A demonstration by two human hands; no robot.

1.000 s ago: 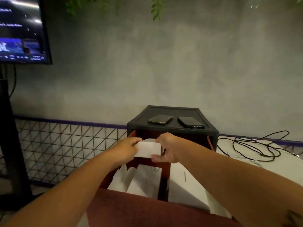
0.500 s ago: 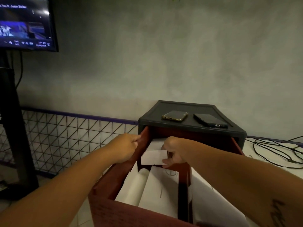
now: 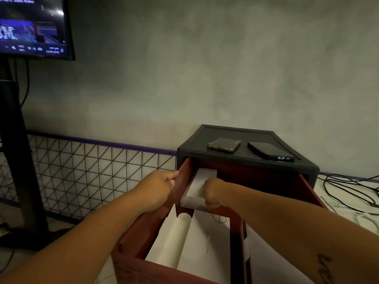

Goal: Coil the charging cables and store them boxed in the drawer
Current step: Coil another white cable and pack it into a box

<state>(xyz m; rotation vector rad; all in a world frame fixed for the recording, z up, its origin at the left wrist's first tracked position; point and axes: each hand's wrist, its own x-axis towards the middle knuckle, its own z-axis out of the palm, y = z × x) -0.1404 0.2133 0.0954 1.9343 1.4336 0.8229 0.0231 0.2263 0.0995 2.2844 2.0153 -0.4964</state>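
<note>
While the right grip (image 3: pixel 213 192) curls closed around the white box (image 3: pixel 195 188), which sits low in the drawer (image 3: pixel 131 268) just beneath it, the left grip (image 3: pixel 162 181) pinches the drawer wall alongside. Storing looks underway; next, release the box, withdraw, push shut.

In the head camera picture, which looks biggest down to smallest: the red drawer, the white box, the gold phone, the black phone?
1. dark red open drawer, by far.
2. white rectangular box.
3. gold-cased phone and black phone: they look about alike, so no ranking between them.
</note>
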